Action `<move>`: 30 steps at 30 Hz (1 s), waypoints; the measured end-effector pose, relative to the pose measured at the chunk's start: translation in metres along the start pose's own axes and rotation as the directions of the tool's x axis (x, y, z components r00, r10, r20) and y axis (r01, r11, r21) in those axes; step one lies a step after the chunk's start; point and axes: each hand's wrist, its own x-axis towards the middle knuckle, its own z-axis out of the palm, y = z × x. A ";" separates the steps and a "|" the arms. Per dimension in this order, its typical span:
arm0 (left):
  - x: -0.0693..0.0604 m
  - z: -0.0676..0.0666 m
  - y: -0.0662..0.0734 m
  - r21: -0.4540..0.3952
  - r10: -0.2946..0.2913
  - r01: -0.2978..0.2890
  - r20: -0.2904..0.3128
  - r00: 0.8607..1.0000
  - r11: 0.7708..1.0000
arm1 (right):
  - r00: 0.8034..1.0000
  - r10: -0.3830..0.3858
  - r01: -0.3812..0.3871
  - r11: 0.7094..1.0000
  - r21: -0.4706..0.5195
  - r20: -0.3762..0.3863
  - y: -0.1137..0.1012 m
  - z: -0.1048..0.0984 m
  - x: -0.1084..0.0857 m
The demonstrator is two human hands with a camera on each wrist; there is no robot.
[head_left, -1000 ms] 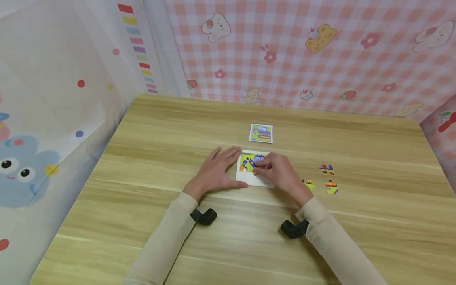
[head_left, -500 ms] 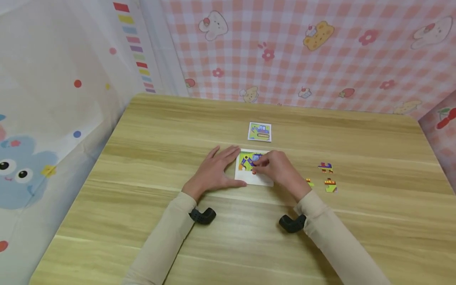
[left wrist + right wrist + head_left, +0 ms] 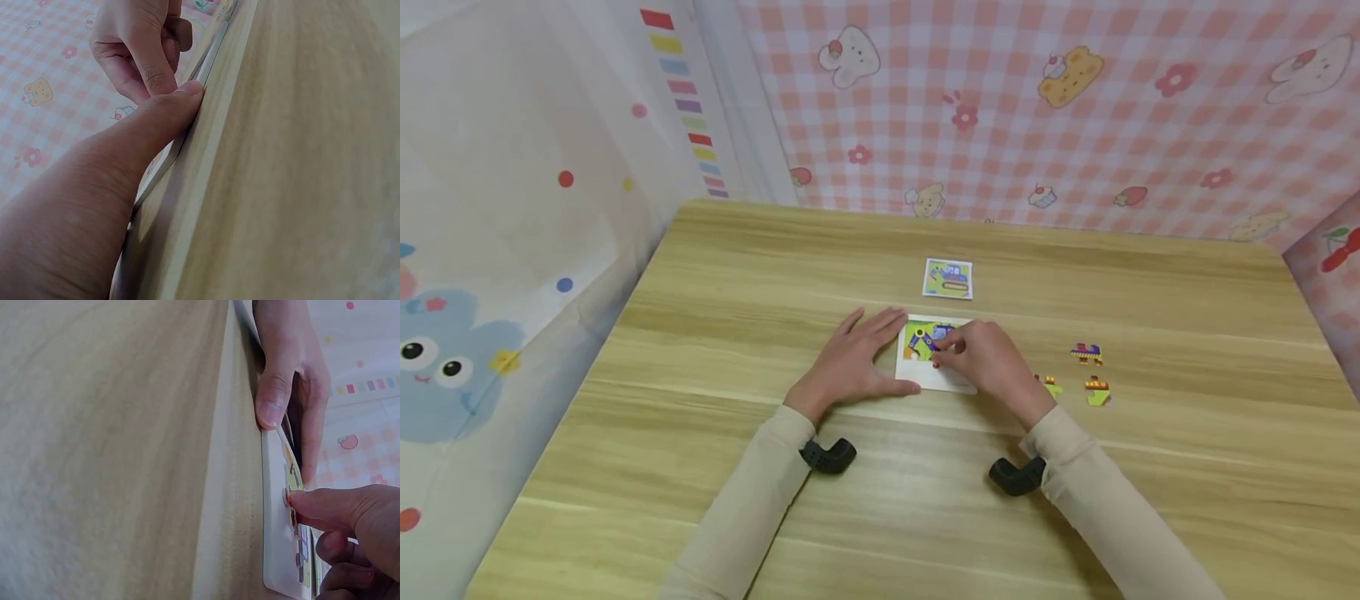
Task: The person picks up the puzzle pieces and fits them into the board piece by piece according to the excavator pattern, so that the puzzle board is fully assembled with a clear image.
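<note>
A white puzzle board (image 3: 916,380) lies flat on the table, its upper part filled with a picture of a blue digger on green. My left hand (image 3: 853,362) steadies its left side, thumb at the lower edge and fingers reaching the upper left corner. Over the middle of the board, my right hand (image 3: 988,358) pinches a small puzzle piece (image 3: 286,497) between thumb and forefinger, pressed against the board beside the fitted part. Those fingers cover most of that piece; a reddish tab shows below them in the head view. The board's right side is partly hidden by the right hand.
Loose puzzle pieces lie right of the board: a blue and red one (image 3: 1087,354), a green and brown one (image 3: 1097,392), and another (image 3: 1051,387) partly behind the right wrist. Beyond the board lies a small picture card (image 3: 947,278) showing the digger.
The head view has shifted slightly. Both hands stay at the board, the right fingers still on the puzzle piece at nearly the same spot.
</note>
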 end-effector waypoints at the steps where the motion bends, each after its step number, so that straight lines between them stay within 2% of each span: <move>1: 0.000 0.000 0.000 0.000 0.000 0.000 -0.003 1.000 1.000 | 1.000 -0.010 0.010 1.000 -0.008 -0.013 0.000 0.000 -0.001; 4: 0.001 0.000 0.001 0.001 0.000 0.000 -0.007 1.000 1.000 | 0.997 -0.041 0.041 0.999 -0.001 -0.061 -0.001 0.003 -0.002; 7: 0.000 0.000 0.001 -0.005 -0.007 0.007 0.005 1.000 1.000 | 0.984 -0.044 0.054 0.997 0.051 -0.175 -0.001 0.005 -0.006; 9: 0.000 0.001 0.001 -0.007 -0.010 0.010 0.009 1.000 1.000 | 0.960 -0.044 0.074 0.992 0.099 -0.275 -0.001 0.004 -0.008; 12: 0.001 0.001 0.001 -0.007 -0.014 0.014 0.009 1.000 1.000 | 0.915 -0.055 0.113 0.986 0.124 -0.400 0.004 -0.005 -0.013; 16: 0.001 0.001 0.000 -0.004 -0.012 0.012 0.008 1.000 1.000 | 0.868 -0.083 0.141 0.986 0.084 -0.489 0.020 -0.025 -0.019; 19: 0.001 0.001 0.000 -0.003 -0.006 0.006 0.006 1.000 1.000 | 0.846 -0.093 0.132 0.991 0.038 -0.525 0.037 -0.044 -0.028; 23: 0.001 0.001 0.000 -0.009 0.004 -0.004 0.008 1.000 1.000 | 0.849 -0.111 0.107 0.993 -0.038 -0.516 0.063 -0.065 -0.045; 27: 0.001 0.000 0.001 -0.003 0.003 -0.003 0.013 1.000 1.000 | 0.868 -0.085 0.051 0.995 -0.083 -0.489 0.091 -0.080 -0.062; 30: 0.001 0.000 0.000 0.007 0.000 -0.001 0.006 1.000 1.000 | 0.890 -0.040 0.006 0.997 -0.075 -0.455 0.107 -0.090 -0.070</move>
